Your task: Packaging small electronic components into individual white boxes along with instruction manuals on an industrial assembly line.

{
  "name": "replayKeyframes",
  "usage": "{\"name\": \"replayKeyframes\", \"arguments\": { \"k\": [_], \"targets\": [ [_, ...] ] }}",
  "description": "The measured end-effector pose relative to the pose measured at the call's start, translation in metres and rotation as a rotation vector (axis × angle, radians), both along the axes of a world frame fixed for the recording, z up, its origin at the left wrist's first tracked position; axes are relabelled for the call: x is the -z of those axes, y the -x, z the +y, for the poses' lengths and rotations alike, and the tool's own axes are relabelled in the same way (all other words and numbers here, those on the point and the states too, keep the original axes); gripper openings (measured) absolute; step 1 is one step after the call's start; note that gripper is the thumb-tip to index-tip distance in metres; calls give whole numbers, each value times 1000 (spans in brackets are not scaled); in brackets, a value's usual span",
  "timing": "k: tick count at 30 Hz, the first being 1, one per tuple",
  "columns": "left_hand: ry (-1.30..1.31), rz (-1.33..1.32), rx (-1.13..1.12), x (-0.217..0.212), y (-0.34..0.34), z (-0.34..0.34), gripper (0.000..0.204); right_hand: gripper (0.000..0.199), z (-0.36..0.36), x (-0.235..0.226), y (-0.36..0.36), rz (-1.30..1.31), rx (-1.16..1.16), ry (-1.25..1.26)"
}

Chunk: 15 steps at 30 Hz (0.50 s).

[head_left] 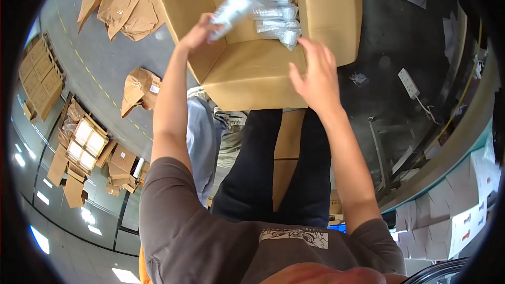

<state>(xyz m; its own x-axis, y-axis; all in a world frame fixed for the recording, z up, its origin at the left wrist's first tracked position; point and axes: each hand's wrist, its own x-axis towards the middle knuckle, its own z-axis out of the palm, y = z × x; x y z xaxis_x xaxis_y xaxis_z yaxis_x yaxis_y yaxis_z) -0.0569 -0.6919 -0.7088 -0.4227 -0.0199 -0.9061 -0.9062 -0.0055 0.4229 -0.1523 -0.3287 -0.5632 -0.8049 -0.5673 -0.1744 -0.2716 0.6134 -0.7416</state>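
The left hand [198,32] pinches a packet [232,11] by its near end, above the left part of the box [252,68]. The right hand [318,71] is loosely spread, its fingertips just beside the near end of the row [275,12]; whether they touch, I cannot tell. The packet looks slippery, so it might slide from such an end grip. Its long axis is slanted, pointing forward and rightward, while the row's pieces lie nearly crosswise.

A power strip [407,83] lies on dark floor [381,37].
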Motion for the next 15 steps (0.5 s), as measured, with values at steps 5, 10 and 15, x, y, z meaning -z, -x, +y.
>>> {"name": "replayKeyframes", "arguments": {
  "k": [5,10,15],
  "targets": [
    [162,-39,-141,101,28,-48,47,22,101,46,-65,-340,100,-143],
    [178,-22,-202,171,61,-87,53,16,136,47,-115,-503,142,-205],
    [464,189,-850,205,97,-11,56,15,152,47,-141,-601,240,-266]
  ]
}}
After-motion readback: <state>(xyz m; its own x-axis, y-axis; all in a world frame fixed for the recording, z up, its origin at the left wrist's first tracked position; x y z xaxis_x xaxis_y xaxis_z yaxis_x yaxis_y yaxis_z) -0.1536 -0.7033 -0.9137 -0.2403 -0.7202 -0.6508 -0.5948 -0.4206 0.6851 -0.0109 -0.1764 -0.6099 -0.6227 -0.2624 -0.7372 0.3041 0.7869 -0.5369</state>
